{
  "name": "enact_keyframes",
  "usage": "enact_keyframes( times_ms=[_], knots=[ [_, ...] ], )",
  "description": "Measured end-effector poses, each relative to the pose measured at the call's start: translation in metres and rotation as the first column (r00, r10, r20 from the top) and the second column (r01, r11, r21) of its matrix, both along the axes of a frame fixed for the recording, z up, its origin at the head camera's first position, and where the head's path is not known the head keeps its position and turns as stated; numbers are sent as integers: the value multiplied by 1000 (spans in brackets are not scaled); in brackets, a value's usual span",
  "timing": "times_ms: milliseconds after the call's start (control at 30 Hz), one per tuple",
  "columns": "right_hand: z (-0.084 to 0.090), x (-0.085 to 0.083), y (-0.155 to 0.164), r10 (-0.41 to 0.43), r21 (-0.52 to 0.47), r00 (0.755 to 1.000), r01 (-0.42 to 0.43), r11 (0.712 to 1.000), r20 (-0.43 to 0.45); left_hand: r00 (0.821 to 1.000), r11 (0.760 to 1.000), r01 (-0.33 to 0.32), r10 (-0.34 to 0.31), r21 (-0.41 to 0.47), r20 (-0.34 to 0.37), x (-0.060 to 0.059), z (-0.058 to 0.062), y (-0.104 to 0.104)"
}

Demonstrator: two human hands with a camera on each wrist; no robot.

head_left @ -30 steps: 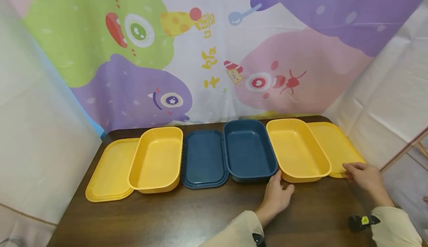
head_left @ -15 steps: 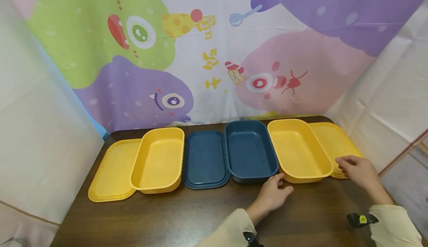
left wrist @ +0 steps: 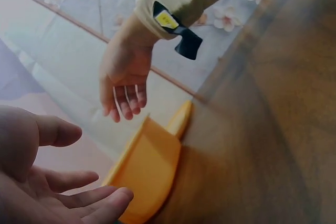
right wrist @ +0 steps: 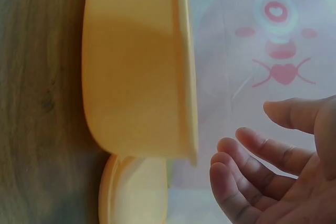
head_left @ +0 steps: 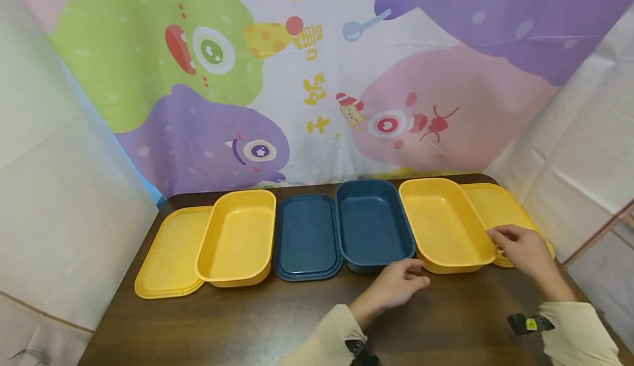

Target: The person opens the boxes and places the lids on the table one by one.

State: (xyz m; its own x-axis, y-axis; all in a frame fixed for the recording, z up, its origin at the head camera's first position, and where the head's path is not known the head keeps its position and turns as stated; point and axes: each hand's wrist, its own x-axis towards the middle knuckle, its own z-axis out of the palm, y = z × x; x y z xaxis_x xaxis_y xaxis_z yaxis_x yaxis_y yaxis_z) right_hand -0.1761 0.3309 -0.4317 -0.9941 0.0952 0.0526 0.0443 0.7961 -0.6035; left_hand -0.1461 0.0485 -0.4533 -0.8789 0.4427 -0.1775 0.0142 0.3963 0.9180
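Observation:
In the head view my left hand (head_left: 393,288) hovers over the table just in front of the blue box (head_left: 376,223) and the right-hand yellow box (head_left: 446,223), holding nothing. Its fingers look relaxed and apart in the left wrist view. My right hand (head_left: 526,251) is at the near right corner of that yellow box, above the right yellow lid (head_left: 500,206), which it partly hides. From the right wrist, its loosely bent fingers (right wrist: 262,177) show bare air between them and the yellow box wall (right wrist: 139,77). Both yellow and blue boxes stand upright without lids on.
Left of the blue box lie a blue lid (head_left: 307,236), another yellow box (head_left: 238,239) and a yellow lid (head_left: 173,253), side by side in a row. A printed cloth (head_left: 317,80) hangs behind the table (head_left: 277,322), with pale sheets at both sides.
My left hand has drawn back left from the gap between the blue and yellow boxes. My right hand has lifted off the right yellow lid and moved left toward the yellow box.

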Motion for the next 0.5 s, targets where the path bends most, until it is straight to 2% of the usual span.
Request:
enact_keyframes(
  times_ms=[200, 500],
  knots=[
    [4, 0, -10, 18, -10, 999, -19, 1000, -31, 999, 999, 6, -3, 41, -52, -3, 7, -14],
    [10, -2, -29, 37, -18, 995, -39, 999, -95, 990, 998, -52, 57, 37, -126, -7, 13, -37]
  ],
)
